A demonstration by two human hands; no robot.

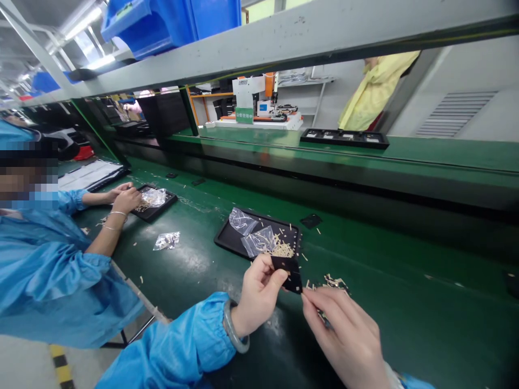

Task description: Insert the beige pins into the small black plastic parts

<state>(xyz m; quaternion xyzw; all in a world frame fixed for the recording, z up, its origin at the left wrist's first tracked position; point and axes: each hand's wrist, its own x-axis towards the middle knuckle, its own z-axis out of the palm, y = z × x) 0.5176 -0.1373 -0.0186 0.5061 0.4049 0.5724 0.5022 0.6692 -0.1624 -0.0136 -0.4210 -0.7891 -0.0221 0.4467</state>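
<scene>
A thin black rectangular plate [292,281] with small pale spots is pinched between the thumb and fingers of my left hand [259,294]. My right hand [344,329] has its thumb and forefinger pressed together at the plate's lower right corner. Whatever is between those fingertips is too small or hidden to tell. Just behind the plate lies a black tray [231,240]. It holds clear plastic bags [259,241] and a heap of small pale strips [284,248]. Beyond my right hand is a little pile of dark and pale pieces [335,282], partly covered by the fingers.
At the left a co-worker in a blue smock [52,259] handles pieces over another black tray [156,208]. A clear bag [167,241] lies between us on the green bench [194,281]. Dark flat pieces [311,220] lie behind my tray. A grey shelf beam [259,43] crosses overhead.
</scene>
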